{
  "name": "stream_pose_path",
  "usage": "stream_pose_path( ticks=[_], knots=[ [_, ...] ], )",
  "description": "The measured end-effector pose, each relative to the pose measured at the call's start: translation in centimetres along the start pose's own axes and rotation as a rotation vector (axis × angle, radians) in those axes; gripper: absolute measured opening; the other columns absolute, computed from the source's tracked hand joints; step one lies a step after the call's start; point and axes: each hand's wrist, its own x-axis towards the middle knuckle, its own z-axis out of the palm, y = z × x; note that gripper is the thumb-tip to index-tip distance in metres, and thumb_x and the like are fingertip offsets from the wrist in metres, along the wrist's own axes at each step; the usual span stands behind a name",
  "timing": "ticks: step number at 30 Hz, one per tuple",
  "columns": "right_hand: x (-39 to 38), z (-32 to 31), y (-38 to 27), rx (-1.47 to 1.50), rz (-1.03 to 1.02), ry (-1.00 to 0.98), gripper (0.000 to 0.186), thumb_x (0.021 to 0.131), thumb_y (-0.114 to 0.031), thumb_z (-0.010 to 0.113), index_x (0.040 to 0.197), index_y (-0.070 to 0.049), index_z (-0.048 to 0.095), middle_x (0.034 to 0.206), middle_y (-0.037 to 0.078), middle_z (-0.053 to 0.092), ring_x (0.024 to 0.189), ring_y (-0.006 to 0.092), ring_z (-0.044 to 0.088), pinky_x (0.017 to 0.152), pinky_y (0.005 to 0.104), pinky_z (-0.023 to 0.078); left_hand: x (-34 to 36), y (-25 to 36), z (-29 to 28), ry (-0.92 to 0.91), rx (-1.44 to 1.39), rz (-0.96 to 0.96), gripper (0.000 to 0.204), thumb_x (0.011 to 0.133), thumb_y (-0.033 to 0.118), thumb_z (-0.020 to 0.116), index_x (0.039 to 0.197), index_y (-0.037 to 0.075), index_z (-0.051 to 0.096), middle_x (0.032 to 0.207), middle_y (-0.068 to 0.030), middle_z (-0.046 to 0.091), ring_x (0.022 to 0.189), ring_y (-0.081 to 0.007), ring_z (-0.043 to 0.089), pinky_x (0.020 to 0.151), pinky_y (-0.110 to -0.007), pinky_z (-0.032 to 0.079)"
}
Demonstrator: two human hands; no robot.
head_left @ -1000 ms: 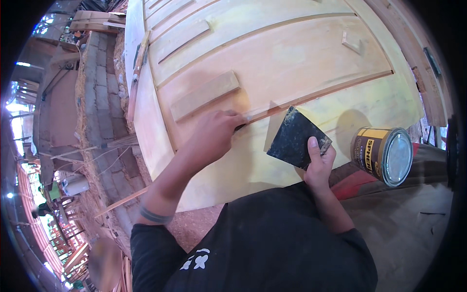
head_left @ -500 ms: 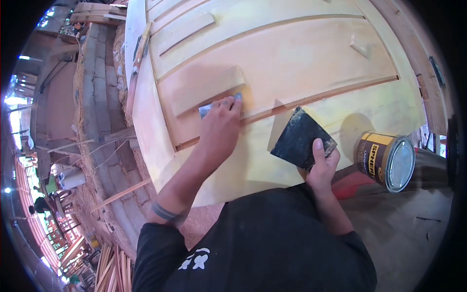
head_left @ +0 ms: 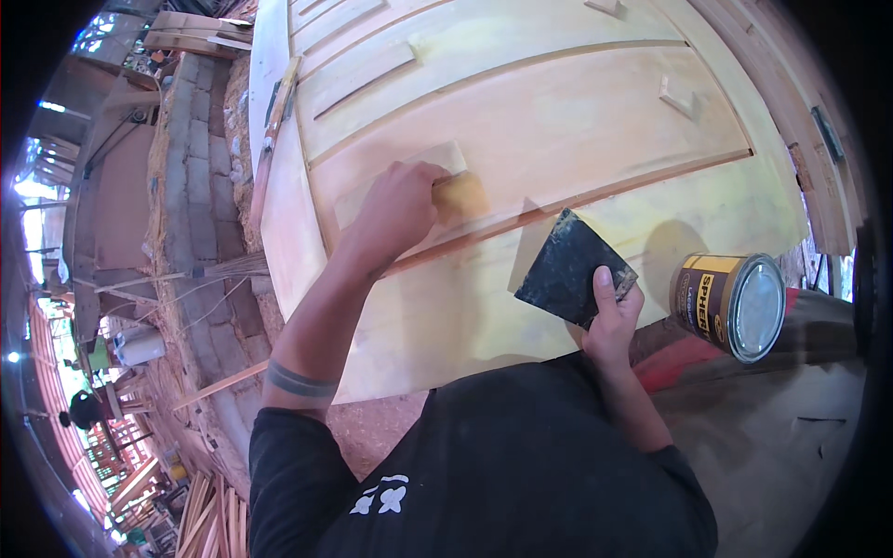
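Curling the left hand (head_left: 398, 206), grip hidden, over a rectangular wooden block (head_left: 449, 158) angled lower-left to upper-right on a panelled door (head_left: 577, 112); gripping a black square plate (head_left: 567, 265) in the farther right hand (head_left: 615, 312).

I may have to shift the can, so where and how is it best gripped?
I'd span the round side of the can just below its lid, coming from over the lid: no handle shows, the lid faces the camera, and the right hand with the black plate is close on its left.
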Motion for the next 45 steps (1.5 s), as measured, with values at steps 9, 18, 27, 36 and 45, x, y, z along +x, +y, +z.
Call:
stream_pose_path(
  ticks=[9, 18, 27, 36, 45],
  knots=[
    [0.1, -0.3, -0.1, 0.003, 0.006, 0.025, 0.026, 0.096, -0.017, 0.052, 0.106, 0.005, 0.06, 0.094, 0.005, 0.064, 0.086, 0.0097, 0.056, 0.078, 0.0257, 0.045, -3.5, 2.0, 1.3, -0.182, -0.053, 0.11, 0.04, 0.067, -0.006, 0.051, 0.103, 0.002, 0.069, 0.092, -0.0212, 0.066, 0.091, -0.0373, 0.061, 0.083, -0.042, 0.047],
    [-0.1, 0.2, 0.2, 0.008, 0.019, 0.012, 0.026, 0.096, -0.017, 0.053, 0.106, 0.006, 0.06, 0.094, 0.004, 0.064, 0.085, 0.0094, 0.055, 0.077, 0.0256, 0.045, -0.1, 0.9, 2.8, 0.057, 0.133, 0.057, 0.037, 0.071, -0.001, 0.054, 0.105, 0.004, 0.067, 0.096, -0.0198, 0.066, 0.087, -0.0377, 0.061, 0.083, -0.043, 0.047],
    [-0.1, -0.4, 0.1, -0.026, -0.011, 0.008, 0.025, 0.096, -0.016, 0.053, 0.105, 0.005, 0.061, 0.093, 0.004, 0.063, 0.084, 0.0092, 0.055, 0.076, 0.0255, 0.045, -2.7, 3.5, 2.0, -0.091, -0.04, 0.09, 0.036, 0.073, -0.005, 0.051, 0.104, 0.004, 0.067, 0.096, -0.019, 0.065, 0.099, -0.0364, 0.059, 0.085, -0.043, 0.046],
    [0.0, -0.3, 0.4, -0.025, -0.006, 0.01, 0.025, 0.095, -0.016, 0.054, 0.108, 0.005, 0.059, 0.098, 0.008, 0.064, 0.087, 0.0128, 0.059, 0.079, 0.0279, 0.048, -3.1, 0.7, -0.7, -0.198, 0.031, 0.192, 0.042, 0.07, -0.007, 0.048, 0.103, 0.007, 0.07, 0.096, -0.0139, 0.067, 0.089, -0.031, 0.062, 0.08, -0.039, 0.049],
    [-0.7, 0.2, 0.2, -0.241, 0.139, 0.091, 0.025, 0.092, -0.027, 0.059, 0.092, -0.002, 0.06, 0.079, -0.001, 0.056, 0.071, 0.0087, 0.049, 0.063, 0.028, 0.042, -3.2, 1.6, 2.6, -0.147, 0.066, 0.319, 0.033, 0.066, -0.005, 0.052, 0.093, 0.006, 0.068, 0.089, -0.0155, 0.061, 0.093, -0.0344, 0.056, 0.08, -0.045, 0.043]
  ],
)
